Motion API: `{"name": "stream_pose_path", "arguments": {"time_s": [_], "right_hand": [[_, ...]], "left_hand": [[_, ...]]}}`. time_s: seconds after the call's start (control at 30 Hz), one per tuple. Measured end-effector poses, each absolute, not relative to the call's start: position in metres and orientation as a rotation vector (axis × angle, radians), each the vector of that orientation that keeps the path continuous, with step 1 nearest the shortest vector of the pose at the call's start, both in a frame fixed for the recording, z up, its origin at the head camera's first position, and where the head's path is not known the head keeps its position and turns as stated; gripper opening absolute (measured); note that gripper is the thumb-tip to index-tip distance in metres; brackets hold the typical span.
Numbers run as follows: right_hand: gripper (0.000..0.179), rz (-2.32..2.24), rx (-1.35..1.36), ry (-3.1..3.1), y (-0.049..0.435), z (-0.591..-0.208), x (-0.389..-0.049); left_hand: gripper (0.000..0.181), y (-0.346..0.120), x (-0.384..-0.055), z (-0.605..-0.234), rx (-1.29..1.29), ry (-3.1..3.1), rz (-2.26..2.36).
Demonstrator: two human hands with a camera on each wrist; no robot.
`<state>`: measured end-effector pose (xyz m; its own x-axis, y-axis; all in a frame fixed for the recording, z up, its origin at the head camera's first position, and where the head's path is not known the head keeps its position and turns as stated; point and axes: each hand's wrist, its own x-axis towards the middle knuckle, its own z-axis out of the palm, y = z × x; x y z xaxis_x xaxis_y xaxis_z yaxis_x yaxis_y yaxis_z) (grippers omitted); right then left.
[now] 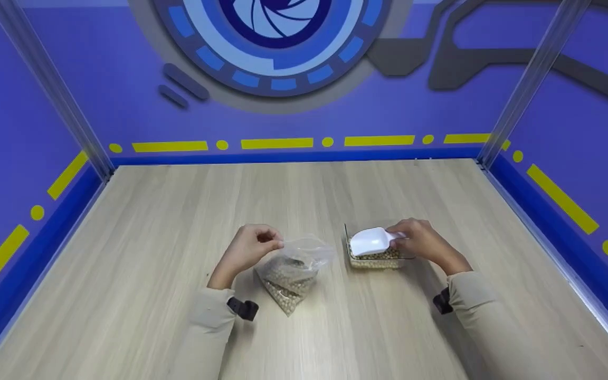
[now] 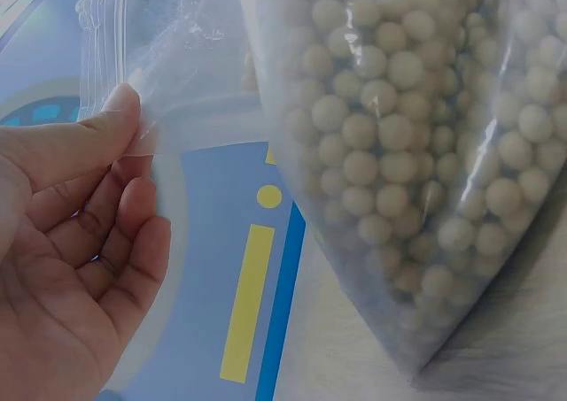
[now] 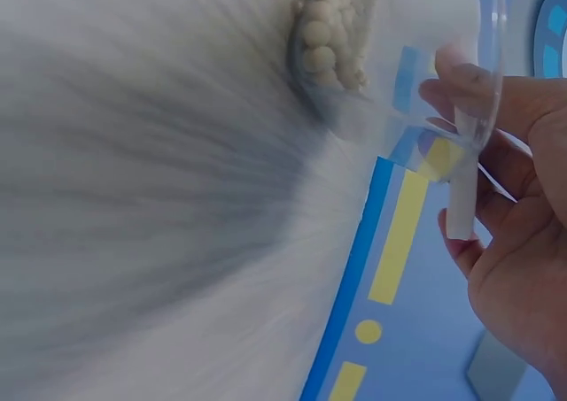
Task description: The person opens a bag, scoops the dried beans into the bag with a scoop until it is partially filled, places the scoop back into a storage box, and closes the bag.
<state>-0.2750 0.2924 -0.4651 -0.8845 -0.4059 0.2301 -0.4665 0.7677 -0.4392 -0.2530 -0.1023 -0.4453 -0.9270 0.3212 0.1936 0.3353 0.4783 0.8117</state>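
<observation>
My left hand (image 1: pixel 254 247) pinches the top edge of a clear zip bag (image 1: pixel 304 258) between thumb and forefinger. Small round beige balls (image 2: pixel 381 153), which look like dried beans, fill the lower part of the bag, and its bottom corner points toward me. On the right, my right hand (image 1: pixel 417 238) grips the handle of a white scoop (image 1: pixel 371 241). The scoop is held over a clear rectangular container (image 1: pixel 354 261) with more of the same balls (image 3: pixel 321 38) in it. In the right wrist view the white handle (image 3: pixel 462 197) runs between thumb and fingers, behind the container's clear wall.
Bag and container stand side by side on a light wood-grain table (image 1: pixel 188 200). Blue panels (image 1: pixel 304 121) with yellow marks enclose the table at the back and both sides, with metal posts (image 1: pixel 531 79) at the corners. Dark bands (image 1: pixel 243 309) circle both wrists.
</observation>
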Motion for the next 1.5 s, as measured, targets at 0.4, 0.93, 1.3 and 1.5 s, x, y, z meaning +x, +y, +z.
{"name": "stream_pose_path", "arguments": {"time_s": [0.4, 0.93, 1.3, 1.5], "right_hand": [[0.034, 0.800, 0.742, -2.873, 0.275, -0.436, -0.263], [0.033, 1.177, 0.920, -2.670, 0.206, -0.446, -0.234], [0.016, 1.275, 0.870, -2.609, 0.178, -0.453, -0.231], [0.012, 1.240, 0.853, -2.558, 0.177, -0.452, -0.232]], "left_hand": [[0.004, -0.102, -0.253, -0.446, -0.605, -2.706, -1.474], [0.005, -0.100, -0.252, -0.445, -0.595, -2.685, -1.497], [0.005, -0.097, -0.253, -0.446, -0.598, -2.673, -1.506], [0.005, -0.096, -0.251, -0.442, -0.615, -2.645, -1.480]]}}
